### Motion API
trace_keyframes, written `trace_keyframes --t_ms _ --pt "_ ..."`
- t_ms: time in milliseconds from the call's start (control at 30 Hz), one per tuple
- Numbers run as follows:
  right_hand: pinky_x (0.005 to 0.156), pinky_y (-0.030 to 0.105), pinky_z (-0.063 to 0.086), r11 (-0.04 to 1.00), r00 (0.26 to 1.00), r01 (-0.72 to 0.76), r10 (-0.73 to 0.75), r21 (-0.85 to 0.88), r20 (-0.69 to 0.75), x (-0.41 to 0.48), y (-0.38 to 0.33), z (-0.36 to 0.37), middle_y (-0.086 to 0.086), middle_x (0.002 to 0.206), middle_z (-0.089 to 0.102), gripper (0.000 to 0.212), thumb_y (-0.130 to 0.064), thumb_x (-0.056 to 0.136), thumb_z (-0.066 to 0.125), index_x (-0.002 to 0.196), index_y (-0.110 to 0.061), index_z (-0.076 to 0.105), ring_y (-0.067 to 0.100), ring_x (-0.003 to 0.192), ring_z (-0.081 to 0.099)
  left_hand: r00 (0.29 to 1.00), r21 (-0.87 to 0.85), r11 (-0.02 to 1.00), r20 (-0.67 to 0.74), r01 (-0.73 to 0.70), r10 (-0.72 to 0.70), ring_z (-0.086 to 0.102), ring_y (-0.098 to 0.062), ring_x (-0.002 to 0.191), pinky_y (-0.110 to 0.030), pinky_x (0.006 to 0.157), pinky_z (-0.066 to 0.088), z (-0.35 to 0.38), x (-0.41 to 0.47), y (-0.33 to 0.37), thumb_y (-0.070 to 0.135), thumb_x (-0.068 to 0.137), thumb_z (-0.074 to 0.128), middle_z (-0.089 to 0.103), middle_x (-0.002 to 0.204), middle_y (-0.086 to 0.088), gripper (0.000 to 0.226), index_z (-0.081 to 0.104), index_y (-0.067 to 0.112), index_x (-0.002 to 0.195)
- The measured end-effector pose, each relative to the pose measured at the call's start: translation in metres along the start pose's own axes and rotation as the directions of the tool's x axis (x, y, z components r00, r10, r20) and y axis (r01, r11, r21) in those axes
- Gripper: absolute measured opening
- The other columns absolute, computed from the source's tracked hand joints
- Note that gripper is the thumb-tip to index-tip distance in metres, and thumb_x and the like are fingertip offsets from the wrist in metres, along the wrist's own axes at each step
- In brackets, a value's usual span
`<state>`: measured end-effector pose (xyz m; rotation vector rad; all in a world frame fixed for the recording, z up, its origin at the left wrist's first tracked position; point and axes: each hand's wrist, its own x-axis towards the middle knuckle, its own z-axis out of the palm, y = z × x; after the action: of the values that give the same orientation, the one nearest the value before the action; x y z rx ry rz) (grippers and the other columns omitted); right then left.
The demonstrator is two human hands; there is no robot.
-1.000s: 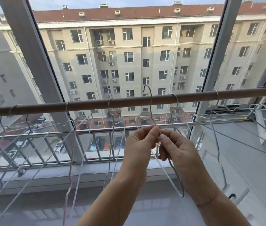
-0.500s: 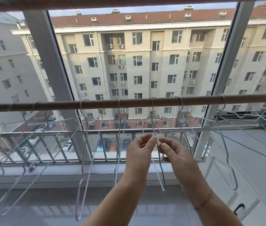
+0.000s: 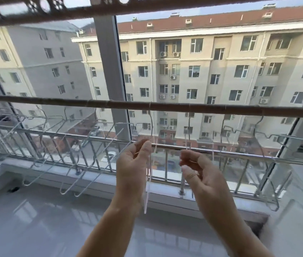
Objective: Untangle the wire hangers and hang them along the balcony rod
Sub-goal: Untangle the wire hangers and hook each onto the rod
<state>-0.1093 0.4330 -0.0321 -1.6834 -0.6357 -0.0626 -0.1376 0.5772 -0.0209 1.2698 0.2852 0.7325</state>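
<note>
A brown balcony rod (image 3: 165,107) runs across the view at chest height, with several thin wire hangers hooked along it. My left hand (image 3: 132,169) pinches a pale hanger (image 3: 147,197) that hangs edge-on from the rod just left of centre. My right hand (image 3: 200,180), a hand's width to the right, pinches the wire of a neighbouring hanger (image 3: 186,140), which is blurred. Several more hangers (image 3: 84,164) hang slanted on the left part of the rod, and others (image 3: 263,164) on the right part.
Behind the rod stand a metal railing (image 3: 239,156) and large windows with a grey frame post (image 3: 113,71). A dark bar (image 3: 147,4) crosses overhead. The white sill (image 3: 91,180) and glossy balcony floor lie below. Apartment blocks stand outside.
My hands, together on one hanger at the centre, have parted, each now at its own hanger. The hanger's hook went onto the rod. My view turned left and up.
</note>
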Motion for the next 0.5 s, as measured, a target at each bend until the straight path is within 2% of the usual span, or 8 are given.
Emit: trace_keyframes --t_ms 100,267,367,433,500 --pt "0.081 0.014 0.051 0.998 0.996 -0.013 0.008 0.062 0.084 0.005 -0.009 0.038 -0.009 0.103 0.065 0.027 -0.027 0.084 0.055 0.111 -0.028 0.057 -0.002 0.097 0.061 0.998 0.018 0.998 -0.037 -0.059 0.060 0.065 -0.001 0.080 -0.012 0.073 0.050 -0.036 0.014 0.011 0.019 0.088 0.058 0.072 0.084 0.007 0.019 0.068 0.014 0.103" --pt "0.088 0.013 0.048 0.991 0.990 -0.065 0.049 0.119 0.130 0.018 -0.020 0.109 -0.010 0.107 0.065 0.025 -0.020 0.088 0.056 0.113 -0.024 0.057 -0.002 0.102 0.060 0.996 0.066 0.996 -0.065 -0.055 0.059 0.064 0.001 0.083 -0.009 0.071 0.048 -0.094 0.049 0.018 0.018 0.090 0.058 0.071 0.091 0.005 0.016 0.067 0.016 0.103" --pt "0.088 0.013 0.048 0.985 0.992 -0.111 0.102 0.133 0.075 0.029 -0.023 0.152 -0.012 0.108 0.062 0.027 -0.015 0.088 0.056 0.110 -0.030 0.053 -0.001 0.104 0.059 1.000 0.146 0.989 0.001 -0.016 0.016 0.064 -0.007 0.093 -0.009 0.071 0.050 -0.123 0.072 0.020 0.018 0.091 0.057 0.071 0.100 0.000 0.022 0.066 0.015 0.110" --pt "0.084 0.013 0.048 0.979 0.987 -0.158 0.155 0.132 0.038 0.038 -0.021 0.180 -0.014 0.108 0.059 0.027 -0.016 0.088 0.056 0.110 -0.031 0.050 0.000 0.103 0.058 0.997 0.225 0.974 0.071 0.009 -0.026 0.061 -0.006 0.104 0.000 0.071 0.046 -0.137 0.087 0.022 0.021 0.092 0.055 0.067 0.113 0.000 0.030 0.061 0.012 0.120" --pt "0.087 0.017 0.046 0.972 0.978 -0.210 0.209 0.107 0.017 0.046 -0.015 0.203 -0.012 0.108 0.058 0.027 -0.017 0.088 0.057 0.111 -0.029 0.048 0.003 0.103 0.057 0.986 0.288 0.956 0.138 0.051 -0.094 0.055 -0.003 0.105 0.001 0.068 0.041 -0.146 0.101 0.024 0.022 0.094 0.052 0.061 0.122 0.001 0.036 0.055 0.011 0.128"
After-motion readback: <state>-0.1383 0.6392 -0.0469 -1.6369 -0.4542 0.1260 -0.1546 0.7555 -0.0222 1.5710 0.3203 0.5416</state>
